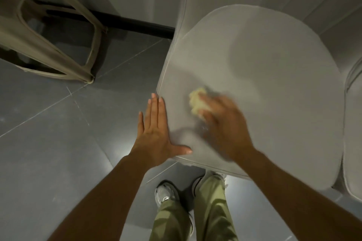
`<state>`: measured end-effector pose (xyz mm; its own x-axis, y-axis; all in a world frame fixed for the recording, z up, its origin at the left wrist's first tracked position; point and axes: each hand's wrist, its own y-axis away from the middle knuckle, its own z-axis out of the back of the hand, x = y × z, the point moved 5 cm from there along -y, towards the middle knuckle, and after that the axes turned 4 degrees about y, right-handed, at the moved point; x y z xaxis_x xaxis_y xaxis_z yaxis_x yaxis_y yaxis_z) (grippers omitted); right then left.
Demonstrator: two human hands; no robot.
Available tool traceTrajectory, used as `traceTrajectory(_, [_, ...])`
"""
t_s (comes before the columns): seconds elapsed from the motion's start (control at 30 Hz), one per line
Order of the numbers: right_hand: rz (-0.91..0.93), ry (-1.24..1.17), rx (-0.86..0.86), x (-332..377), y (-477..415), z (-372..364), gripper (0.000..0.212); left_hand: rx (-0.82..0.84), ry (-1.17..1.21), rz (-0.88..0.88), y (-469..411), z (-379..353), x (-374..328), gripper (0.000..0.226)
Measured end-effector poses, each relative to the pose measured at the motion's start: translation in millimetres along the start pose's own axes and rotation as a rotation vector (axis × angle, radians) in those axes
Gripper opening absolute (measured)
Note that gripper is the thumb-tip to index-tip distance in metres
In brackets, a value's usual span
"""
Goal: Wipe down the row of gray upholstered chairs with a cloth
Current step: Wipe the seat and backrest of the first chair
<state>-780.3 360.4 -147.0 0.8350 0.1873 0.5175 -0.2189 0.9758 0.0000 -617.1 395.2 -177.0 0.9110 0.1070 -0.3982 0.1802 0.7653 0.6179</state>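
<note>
Head view: a gray upholstered chair [264, 76] fills the frame from centre out toward 1 o'clock, its rounded seat cushion facing up. The pale yellow cloth [196, 101] lies bunched on the cushion, toward the seat's 8 o'clock side. The right hand [223, 125] covers it from 4 o'clock, its fingers curled over the cloth and gripping it against the fabric, though the hand is blurred. The left hand [154, 135] lies flat along the seat's 8 o'clock edge, fingers straight and released, thumb spread onto the front corner. At 3 o'clock a second gray chair [352, 143] stands just beside the first. At 10 o'clock a beige plastic stool [49, 31] stands on the gray tiled floor [58, 152]. At 6 o'clock – olive trousers [211, 211] and pale sneakers [164, 193].
</note>
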Motion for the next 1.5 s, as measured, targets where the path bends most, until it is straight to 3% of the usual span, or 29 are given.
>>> traceTrajectory(0.07, [-0.171,0.004,-0.127,-22.2,-13.6,15.4,0.041,0.012,-0.058,-0.042,4.6,-4.4,2.0,0.138])
traceTrajectory(0.13, [-0.262,0.006,-0.115,-32.2,-17.9,14.3,0.046,0.025,-0.086,-0.060,7.4,-7.5,4.0,0.138])
traceTrajectory(0.27, [-0.019,0.085,-0.030,12.2,22.7,-23.4,0.036,0.009,-0.071,-0.071,5.9,-9.0,3.7,0.137])
traceTrajectory(0.4, [0.031,0.069,-0.014,25.9,54.5,-25.4,0.037,-0.005,-0.076,-0.062,13.1,-10.6,1.8,0.136])
traceTrajectory(0.53, [-0.217,-0.106,-0.170,-18.0,43.5,9.4,0.035,-0.027,-0.040,-0.063,18.4,-17.9,-7.4,0.132])
traceTrajectory(0.67, [-0.430,0.096,-0.276,-65.3,61.3,24.3,0.034,-0.047,-0.006,0.012,13.9,-21.4,-11.8,0.135])
traceTrajectory(0.83, [-0.212,0.186,-0.289,-10.7,83.5,-8.3,0.036,-0.083,-0.019,0.007,10.9,-23.5,-11.6,0.138])
traceTrajectory(0.93, [-0.086,0.113,-0.271,-4.3,86.7,-3.3,0.039,-0.084,-0.014,-0.038,15.8,-20.5,-9.3,0.135])
traceTrajectory(1.0, [-0.160,-0.005,-0.324,-19.9,90.8,12.0,0.036,-0.084,-0.001,-0.095,19.7,-18.6,-7.1,0.130])
traceTrajectory(1.07, [-0.386,-0.098,-0.420,-47.3,100.9,26.9,0.033,-0.101,0.030,-0.142,22.3,-15.7,-5.9,0.124])
traceTrajectory(1.17, [-0.601,-0.075,-0.449,-59.7,116.4,21.9,0.038,-0.141,0.146,-0.119,23.1,-14.4,2.3,0.130])
traceTrajectory(1.33, [-0.458,-0.069,-0.372,42.1,91.4,-54.0,0.027,-0.159,0.316,-0.143,21.0,-21.1,25.1,0.131])
traceTrajectory(1.4, [-0.364,-0.070,-0.401,76.5,77.9,-62.9,0.036,-0.143,0.372,-0.174,18.1,-21.9,28.8,0.122])
traceTrajectory(1.5, [-0.250,-0.119,-0.383,63.3,67.8,-47.7,0.039,-0.140,0.381,-0.183,17.3,-16.8,33.2,0.128])
